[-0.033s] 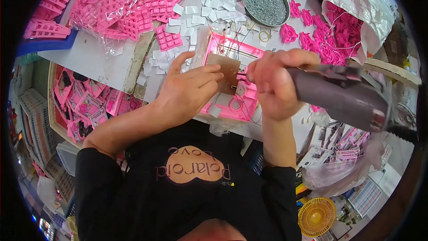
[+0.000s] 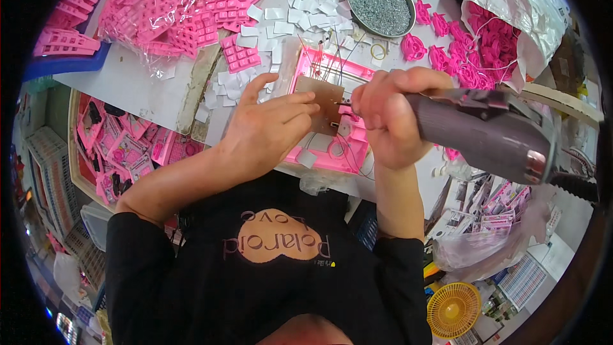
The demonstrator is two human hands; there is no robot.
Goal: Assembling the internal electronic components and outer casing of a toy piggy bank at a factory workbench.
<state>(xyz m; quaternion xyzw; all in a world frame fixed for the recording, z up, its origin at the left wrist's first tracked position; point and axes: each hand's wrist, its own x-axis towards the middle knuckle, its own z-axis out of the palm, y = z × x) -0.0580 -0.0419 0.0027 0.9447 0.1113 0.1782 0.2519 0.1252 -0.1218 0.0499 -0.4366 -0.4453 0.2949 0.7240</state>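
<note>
My right hand [image 2: 397, 118] is wrapped around a dark grey electric screwdriver [image 2: 482, 133], held nearly level with its thin bit pointing left. The bit's tip is at the right edge of a brown circuit board [image 2: 328, 98]; whether it sits in a screw is too small to tell. The board lies over an open pink plastic casing [image 2: 350, 156], with several thin wires sticking out at its far side. On the board's left part rest the stretched fingers of my left hand [image 2: 258, 129], with the index finger raised and apart.
Around the casing lie many white paper pieces [image 2: 281, 16] and pink keypads [image 2: 239, 54]. A round tin of small metal screws [image 2: 380, 5] stands behind it. Pink coiled parts [image 2: 476, 64] spill from a white bag [image 2: 517, 0] at right. A box of pink pieces [image 2: 131, 147] is at left.
My right hand and the screwdriver have shifted slightly left, toward the board. My left hand and the casing look the same.
</note>
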